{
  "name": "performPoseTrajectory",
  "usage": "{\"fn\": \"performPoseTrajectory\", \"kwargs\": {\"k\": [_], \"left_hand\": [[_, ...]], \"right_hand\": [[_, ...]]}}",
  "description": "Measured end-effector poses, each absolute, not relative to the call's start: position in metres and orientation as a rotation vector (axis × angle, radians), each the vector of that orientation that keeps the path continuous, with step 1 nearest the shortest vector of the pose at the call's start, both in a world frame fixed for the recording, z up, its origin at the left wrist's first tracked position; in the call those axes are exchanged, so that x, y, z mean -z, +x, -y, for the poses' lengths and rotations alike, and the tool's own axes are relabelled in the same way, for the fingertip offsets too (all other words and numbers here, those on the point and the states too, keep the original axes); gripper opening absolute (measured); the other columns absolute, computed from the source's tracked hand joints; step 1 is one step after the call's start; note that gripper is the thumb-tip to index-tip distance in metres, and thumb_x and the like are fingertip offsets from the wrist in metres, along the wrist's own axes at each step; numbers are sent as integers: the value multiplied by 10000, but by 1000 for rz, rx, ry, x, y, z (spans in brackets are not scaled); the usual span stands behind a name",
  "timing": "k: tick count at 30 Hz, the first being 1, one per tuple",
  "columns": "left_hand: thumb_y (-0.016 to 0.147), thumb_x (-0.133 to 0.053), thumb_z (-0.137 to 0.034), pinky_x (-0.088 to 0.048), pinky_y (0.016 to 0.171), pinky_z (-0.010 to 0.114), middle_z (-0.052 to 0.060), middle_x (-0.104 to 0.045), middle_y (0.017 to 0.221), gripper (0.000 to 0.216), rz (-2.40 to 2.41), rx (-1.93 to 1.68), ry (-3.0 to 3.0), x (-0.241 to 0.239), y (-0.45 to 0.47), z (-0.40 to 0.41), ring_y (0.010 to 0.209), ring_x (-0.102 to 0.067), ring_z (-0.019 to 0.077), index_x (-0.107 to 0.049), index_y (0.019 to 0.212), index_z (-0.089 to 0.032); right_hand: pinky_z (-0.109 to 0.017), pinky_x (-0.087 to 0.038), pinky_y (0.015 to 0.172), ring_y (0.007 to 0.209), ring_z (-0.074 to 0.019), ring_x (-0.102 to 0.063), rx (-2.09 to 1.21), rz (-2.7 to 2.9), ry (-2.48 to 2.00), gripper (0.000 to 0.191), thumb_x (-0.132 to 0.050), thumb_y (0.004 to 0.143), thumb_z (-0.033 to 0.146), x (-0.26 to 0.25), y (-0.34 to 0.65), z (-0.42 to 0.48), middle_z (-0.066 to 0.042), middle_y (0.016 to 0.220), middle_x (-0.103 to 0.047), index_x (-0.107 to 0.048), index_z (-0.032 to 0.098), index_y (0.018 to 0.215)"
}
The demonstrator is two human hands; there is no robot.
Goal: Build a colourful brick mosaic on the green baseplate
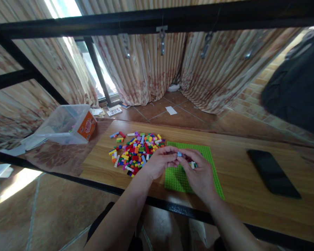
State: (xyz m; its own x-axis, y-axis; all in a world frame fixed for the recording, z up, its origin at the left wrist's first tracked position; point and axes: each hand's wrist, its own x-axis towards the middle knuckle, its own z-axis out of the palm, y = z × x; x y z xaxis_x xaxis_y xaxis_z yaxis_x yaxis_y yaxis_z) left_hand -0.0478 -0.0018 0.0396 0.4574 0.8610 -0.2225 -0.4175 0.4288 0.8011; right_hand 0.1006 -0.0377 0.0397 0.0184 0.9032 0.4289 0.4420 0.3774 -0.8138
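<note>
Over the green studded baseplate (172,179), my two hands meet at the fingertips. Between them is a small light-blue toy brick (179,153). My left hand (161,162) pinches it from the left, and my right hand (201,172) closes on it from the right. A few white and dark pieces (193,164) show behind the fingers of my right hand; whether they sit on the baseplate or are held is hidden. A pile of mixed coloured bricks (136,150) spreads over the table just left of the baseplate, beside my left hand.
On the wooden table (232,167) a black phone (273,173) lies to the right. A clear plastic box (65,123) with an orange label stands beyond the table's left end. A black metal bar (157,26) crosses overhead, with clips hanging from it.
</note>
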Motion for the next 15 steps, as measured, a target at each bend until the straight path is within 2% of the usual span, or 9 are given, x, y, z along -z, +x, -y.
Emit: {"fn": "performPoseTrajectory", "kwargs": {"k": [3, 7, 11, 15], "left_hand": [[620, -829, -310, -475, 640, 214, 14, -668, 754, 394, -710, -885, 760, -37, -41, 4, 616, -604, 84, -641, 917, -130], [689, -788, -313, -467, 616, 217, 37, -688, 807, 421, -765, -833, 862, -31, -31, 5, 658, -641, 112, -626, 1031, -129], [777, -688, -216, -432, 571, 206, 51, -692, 851, 271, -918, -825, 982, -25, -24, 3, 613, -597, 85, -622, 1021, -119], [797, -624, -142, -398, 556, 194, 21, -669, 785, 143, -996, -842, 1092, -22, -21, 0, 577, -540, 67, -637, 937, -115]], "right_hand": [[-380, -516, 845, 938, -193, -638, -564, 1601, -1261, 200, -595, 881, 321, -39, 108, 38, -52, 1019, -694, -709, 250, 1029], [-402, -505, 867, 961, -210, -633, -514, 1629, -1333, 176, -635, 855, 350, -37, 128, 38, -53, 1003, -705, -727, 251, 969], [-383, -521, 818, 865, -200, -649, -516, 1635, -1422, 183, -651, 832, 377, -37, 165, 36, -46, 975, -708, -737, 249, 932], [-375, -524, 810, 848, -201, -661, -618, 1751, -1507, 194, -630, 836, 365, -37, 197, 37, -51, 962, -708, -738, 235, 931]]}}
